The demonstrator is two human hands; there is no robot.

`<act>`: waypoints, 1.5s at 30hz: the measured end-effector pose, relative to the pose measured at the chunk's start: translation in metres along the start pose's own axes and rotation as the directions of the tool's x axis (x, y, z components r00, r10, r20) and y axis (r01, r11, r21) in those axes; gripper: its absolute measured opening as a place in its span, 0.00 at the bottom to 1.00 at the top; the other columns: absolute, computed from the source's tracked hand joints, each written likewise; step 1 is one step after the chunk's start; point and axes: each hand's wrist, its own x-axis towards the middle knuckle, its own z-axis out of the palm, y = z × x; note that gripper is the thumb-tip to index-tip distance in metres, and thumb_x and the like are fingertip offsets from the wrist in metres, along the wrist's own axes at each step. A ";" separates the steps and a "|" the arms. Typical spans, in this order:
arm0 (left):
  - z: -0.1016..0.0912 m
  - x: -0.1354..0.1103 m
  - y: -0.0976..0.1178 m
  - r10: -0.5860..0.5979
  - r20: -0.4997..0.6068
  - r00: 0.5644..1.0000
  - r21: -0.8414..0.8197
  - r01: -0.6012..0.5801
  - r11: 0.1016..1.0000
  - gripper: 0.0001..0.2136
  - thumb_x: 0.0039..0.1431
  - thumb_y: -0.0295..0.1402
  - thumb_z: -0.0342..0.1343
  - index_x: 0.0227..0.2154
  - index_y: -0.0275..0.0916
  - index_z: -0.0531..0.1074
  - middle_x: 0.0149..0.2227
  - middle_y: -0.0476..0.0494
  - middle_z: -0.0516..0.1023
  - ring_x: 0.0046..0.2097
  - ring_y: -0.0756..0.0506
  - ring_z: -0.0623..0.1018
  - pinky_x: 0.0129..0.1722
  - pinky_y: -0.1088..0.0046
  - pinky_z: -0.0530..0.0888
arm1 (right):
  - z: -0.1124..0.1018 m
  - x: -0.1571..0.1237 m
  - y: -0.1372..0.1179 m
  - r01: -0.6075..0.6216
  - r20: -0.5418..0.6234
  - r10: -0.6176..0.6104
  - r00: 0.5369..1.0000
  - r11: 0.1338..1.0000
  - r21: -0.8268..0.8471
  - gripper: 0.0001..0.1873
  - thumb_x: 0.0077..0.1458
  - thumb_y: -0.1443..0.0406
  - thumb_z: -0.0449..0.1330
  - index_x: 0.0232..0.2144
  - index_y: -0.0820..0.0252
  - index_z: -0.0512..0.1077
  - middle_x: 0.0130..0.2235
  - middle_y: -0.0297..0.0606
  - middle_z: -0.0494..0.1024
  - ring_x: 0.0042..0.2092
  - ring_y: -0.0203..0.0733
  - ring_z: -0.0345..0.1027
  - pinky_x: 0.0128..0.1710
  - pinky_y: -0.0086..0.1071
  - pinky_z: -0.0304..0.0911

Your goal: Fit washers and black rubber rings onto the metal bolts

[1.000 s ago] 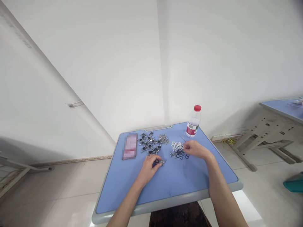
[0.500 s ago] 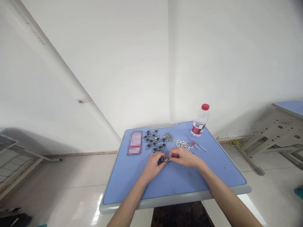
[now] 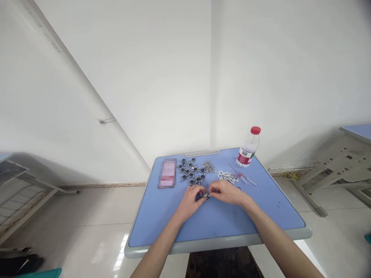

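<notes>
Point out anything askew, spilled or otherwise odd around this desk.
Nothing on the desk looks spilled, and the bottle stands upright. One oddity: a yellow cord lies loose and tangled on the floor, near the neighbouring desk.

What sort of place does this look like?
Likely a classroom or training room: a rectangular, grey-rimmed blue desk in front, a similar grey-legged blue desk at right, and a white wall behind.

One handheld part point(image 3: 206, 196), over ten black-centred parts point(image 3: 191, 175), two tools point(image 3: 243, 179), one bottle point(image 3: 246, 156), one pink slab point(image 3: 168, 173); pins point(image 3: 208, 166), white plates point(image 3: 227, 177) uncountable.
</notes>
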 end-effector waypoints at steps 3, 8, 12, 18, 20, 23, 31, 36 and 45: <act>0.000 0.000 -0.001 0.016 0.009 1.000 0.002 -0.016 1.000 0.04 0.58 0.30 0.55 0.36 0.42 0.71 0.36 0.48 0.75 0.41 0.44 0.72 0.46 0.66 0.67 | 0.004 0.002 0.000 0.002 -0.036 -0.002 0.999 1.000 -0.009 0.07 0.55 0.70 0.56 0.31 0.59 0.74 0.30 0.33 0.77 0.31 0.35 0.66 0.32 0.27 0.57; 0.001 0.000 -0.002 0.018 -0.014 1.000 -0.002 -0.018 1.000 0.05 0.56 0.29 0.56 0.36 0.42 0.70 0.35 0.49 0.75 0.41 0.45 0.73 0.45 0.66 0.67 | 0.010 0.006 -0.003 -0.026 -0.075 0.026 0.997 1.000 0.004 0.07 0.55 0.71 0.56 0.30 0.58 0.74 0.31 0.33 0.78 0.32 0.35 0.67 0.32 0.27 0.56; 0.001 -0.001 -0.001 0.004 -0.022 1.000 -0.026 -0.005 1.000 0.08 0.54 0.27 0.57 0.38 0.42 0.70 0.37 0.49 0.75 0.41 0.45 0.73 0.46 0.66 0.68 | 0.011 0.008 -0.001 -0.057 -0.162 0.060 0.985 0.998 0.026 0.07 0.55 0.70 0.56 0.30 0.58 0.74 0.29 0.32 0.76 0.30 0.34 0.66 0.30 0.26 0.54; 0.000 -0.001 -0.001 0.027 -0.012 1.000 -0.023 -0.027 0.999 0.07 0.55 0.28 0.57 0.38 0.42 0.71 0.37 0.49 0.75 0.41 0.45 0.73 0.47 0.66 0.67 | 0.010 0.009 0.005 -0.075 -0.236 0.084 0.968 0.996 0.047 0.06 0.56 0.68 0.57 0.29 0.59 0.74 0.26 0.31 0.74 0.27 0.34 0.63 0.29 0.26 0.53; 0.000 -0.001 -0.001 0.026 -0.006 1.000 -0.015 -0.026 1.000 0.05 0.57 0.29 0.56 0.37 0.42 0.72 0.36 0.48 0.75 0.41 0.45 0.73 0.47 0.66 0.67 | 0.008 0.009 0.006 -0.065 -0.239 0.076 0.968 0.996 0.056 0.06 0.56 0.68 0.57 0.29 0.59 0.74 0.27 0.31 0.74 0.28 0.34 0.63 0.30 0.26 0.54; 0.000 0.000 -0.001 0.022 0.006 1.000 -0.018 -0.022 1.000 0.03 0.58 0.30 0.55 0.35 0.42 0.72 0.36 0.47 0.75 0.41 0.44 0.73 0.47 0.65 0.67 | 0.002 0.006 0.008 -0.060 -0.280 0.079 0.957 0.995 0.076 0.07 0.57 0.66 0.56 0.30 0.59 0.73 0.28 0.32 0.75 0.28 0.34 0.63 0.29 0.27 0.55; 0.000 0.000 -0.002 0.009 -0.023 1.000 -0.060 -0.010 0.998 0.05 0.56 0.28 0.57 0.35 0.42 0.72 0.35 0.49 0.75 0.41 0.45 0.73 0.46 0.66 0.67 | -0.023 -0.004 0.012 -0.143 -0.391 0.208 0.897 0.971 0.190 0.10 0.58 0.61 0.54 0.30 0.60 0.72 0.25 0.31 0.72 0.25 0.34 0.60 0.26 0.27 0.55; -0.001 -0.001 -0.002 -0.018 -0.021 1.000 -0.079 0.016 0.997 0.06 0.55 0.28 0.57 0.37 0.42 0.72 0.36 0.48 0.75 0.42 0.44 0.72 0.45 0.66 0.68 | -0.027 -0.005 0.013 -0.161 -0.405 0.228 0.885 0.968 0.193 0.11 0.58 0.61 0.55 0.29 0.60 0.72 0.24 0.31 0.71 0.25 0.34 0.60 0.26 0.27 0.55; -0.001 0.000 -0.005 -0.010 -0.026 1.000 -0.066 0.008 0.998 0.03 0.56 0.29 0.56 0.34 0.42 0.72 0.36 0.48 0.76 0.41 0.45 0.73 0.45 0.66 0.68 | -0.037 -0.010 0.028 -0.218 -0.487 0.258 0.835 0.966 0.137 0.10 0.58 0.61 0.54 0.31 0.60 0.73 0.26 0.32 0.73 0.27 0.35 0.62 0.28 0.27 0.56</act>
